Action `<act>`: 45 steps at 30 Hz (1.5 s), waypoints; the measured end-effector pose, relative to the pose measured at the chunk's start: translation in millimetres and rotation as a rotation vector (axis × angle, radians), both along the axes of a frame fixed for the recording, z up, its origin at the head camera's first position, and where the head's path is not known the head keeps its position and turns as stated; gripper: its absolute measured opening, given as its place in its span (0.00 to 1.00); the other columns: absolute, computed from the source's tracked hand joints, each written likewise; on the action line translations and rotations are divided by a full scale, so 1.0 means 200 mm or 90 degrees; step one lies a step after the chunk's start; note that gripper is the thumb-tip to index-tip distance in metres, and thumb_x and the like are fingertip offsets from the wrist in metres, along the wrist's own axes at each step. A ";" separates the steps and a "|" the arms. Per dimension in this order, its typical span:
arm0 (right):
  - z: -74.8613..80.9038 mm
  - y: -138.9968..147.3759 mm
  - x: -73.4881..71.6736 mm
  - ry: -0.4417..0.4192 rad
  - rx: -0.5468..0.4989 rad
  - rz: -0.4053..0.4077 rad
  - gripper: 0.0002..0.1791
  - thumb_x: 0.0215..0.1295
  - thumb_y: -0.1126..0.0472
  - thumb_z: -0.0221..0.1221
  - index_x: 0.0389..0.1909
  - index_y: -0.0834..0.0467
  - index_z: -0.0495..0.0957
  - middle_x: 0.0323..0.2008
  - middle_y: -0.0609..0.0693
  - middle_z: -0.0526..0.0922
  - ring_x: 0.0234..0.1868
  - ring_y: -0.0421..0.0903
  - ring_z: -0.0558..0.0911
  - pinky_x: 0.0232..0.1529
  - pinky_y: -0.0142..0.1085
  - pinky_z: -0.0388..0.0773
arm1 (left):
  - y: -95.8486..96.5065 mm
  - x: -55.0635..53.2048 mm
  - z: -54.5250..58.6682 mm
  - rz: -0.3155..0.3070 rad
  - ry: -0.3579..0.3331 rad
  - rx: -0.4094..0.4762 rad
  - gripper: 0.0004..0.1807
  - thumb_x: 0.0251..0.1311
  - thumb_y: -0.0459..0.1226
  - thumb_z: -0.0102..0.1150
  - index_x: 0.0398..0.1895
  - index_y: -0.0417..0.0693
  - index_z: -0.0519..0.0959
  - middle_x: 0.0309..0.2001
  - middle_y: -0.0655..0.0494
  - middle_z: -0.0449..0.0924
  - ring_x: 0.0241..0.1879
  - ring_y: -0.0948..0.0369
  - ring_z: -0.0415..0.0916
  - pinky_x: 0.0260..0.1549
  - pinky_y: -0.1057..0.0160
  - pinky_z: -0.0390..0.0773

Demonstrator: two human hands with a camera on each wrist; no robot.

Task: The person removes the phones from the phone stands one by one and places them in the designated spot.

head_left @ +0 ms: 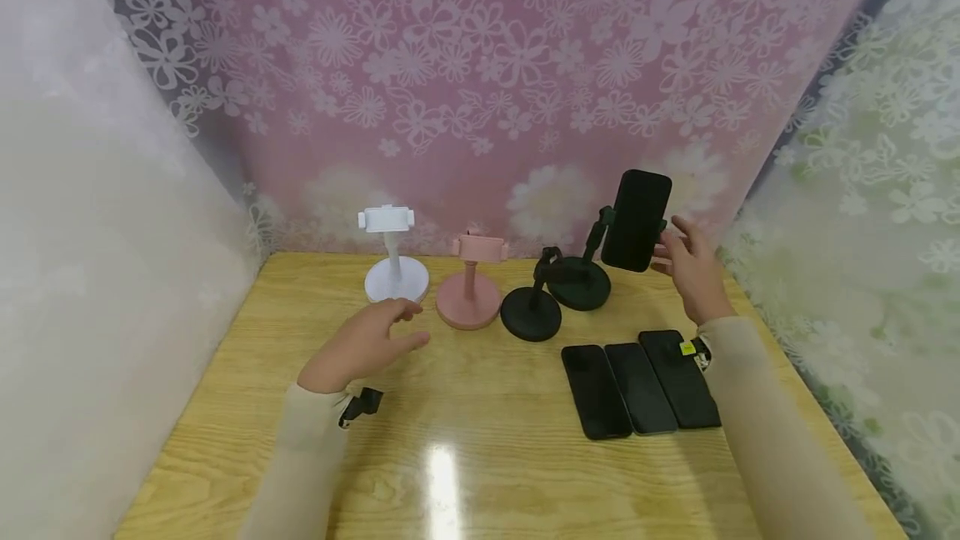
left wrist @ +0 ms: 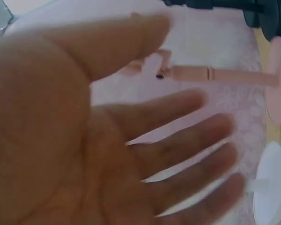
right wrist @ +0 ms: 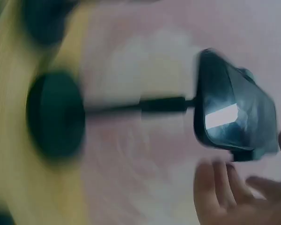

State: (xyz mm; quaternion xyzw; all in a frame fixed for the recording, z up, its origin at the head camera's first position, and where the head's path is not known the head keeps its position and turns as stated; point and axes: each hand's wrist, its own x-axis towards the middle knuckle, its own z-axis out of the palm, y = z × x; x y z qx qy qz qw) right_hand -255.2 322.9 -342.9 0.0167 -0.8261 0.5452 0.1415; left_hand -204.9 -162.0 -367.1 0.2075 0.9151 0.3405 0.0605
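My left hand [head_left: 367, 344] hovers over the table in front of the white phone stand [head_left: 397, 280] and the pink phone stand [head_left: 468, 304]. Its fingers are spread and hold nothing, as the left wrist view confirms. On the right, a black smartphone [head_left: 637, 221] sits upright, slightly tilted, in the clamp of a dark phone stand [head_left: 580, 288]. Beside that phone's right edge is my right hand [head_left: 696, 267], fingers extended and loosely bent. In the right wrist view a small gap shows between these fingers [right wrist: 222, 183] and the phone [right wrist: 239, 108].
Another black phone stand [head_left: 531, 317] stands between the pink and dark ones, with its head folded sideways. Three dark smartphones [head_left: 641, 390] lie side by side at the right, near my right forearm. A floral curtain [head_left: 480, 107] hangs behind the wooden table [head_left: 465, 432].
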 end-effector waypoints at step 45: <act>-0.10 -0.07 -0.08 0.071 -0.427 0.054 0.15 0.75 0.58 0.60 0.56 0.61 0.81 0.43 0.47 0.86 0.45 0.41 0.85 0.47 0.30 0.81 | 0.07 0.05 0.01 -0.104 -0.099 -0.067 0.19 0.72 0.51 0.62 0.61 0.57 0.79 0.51 0.60 0.83 0.52 0.61 0.80 0.51 0.53 0.79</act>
